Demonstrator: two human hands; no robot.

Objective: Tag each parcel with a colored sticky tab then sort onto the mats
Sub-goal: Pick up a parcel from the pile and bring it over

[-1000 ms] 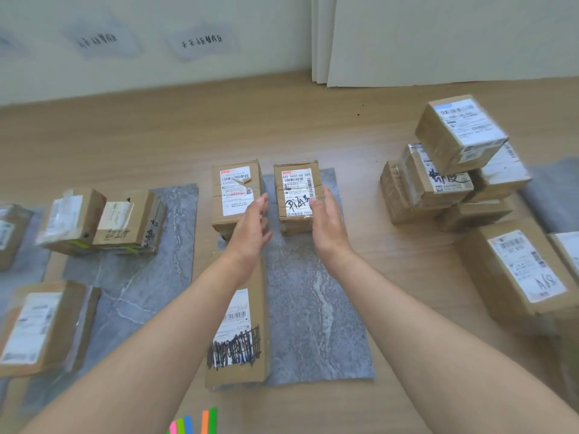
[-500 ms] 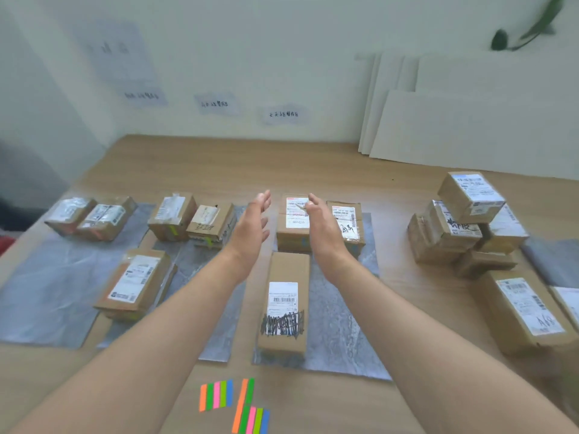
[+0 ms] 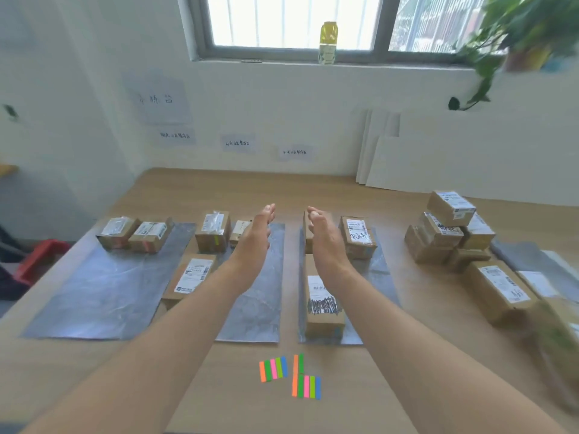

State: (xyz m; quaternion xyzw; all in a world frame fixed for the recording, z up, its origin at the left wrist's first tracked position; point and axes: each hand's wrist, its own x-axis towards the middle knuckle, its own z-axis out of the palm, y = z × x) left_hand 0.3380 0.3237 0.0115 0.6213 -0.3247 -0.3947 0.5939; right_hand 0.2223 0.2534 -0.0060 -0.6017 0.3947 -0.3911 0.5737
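Observation:
Both my hands are raised over the table, palms facing each other, fingers straight and holding nothing. My left hand (image 3: 255, 242) hovers above the middle grey mat (image 3: 260, 308). My right hand (image 3: 324, 242) hovers above the right grey mat (image 3: 380, 261), in front of a small parcel mostly hidden behind it. A labelled parcel (image 3: 357, 236) and a long parcel with a scribbled label (image 3: 322, 303) lie on that mat. Colored sticky tabs (image 3: 289, 374) lie on the near table edge. Untagged-looking parcels are piled at the right (image 3: 448, 230).
The left grey mat (image 3: 103, 289) carries two parcels (image 3: 134, 234) at its far end. More parcels (image 3: 211, 231) and a flat one (image 3: 191, 277) sit by the middle mat. Large boxes (image 3: 499, 291) crowd the right edge. White boards lean on the wall; a red object sits off-table left.
My head has tilted up, so the window and wall came into view. Both hands let go of the small parcel on the right mat and lifted away, open.

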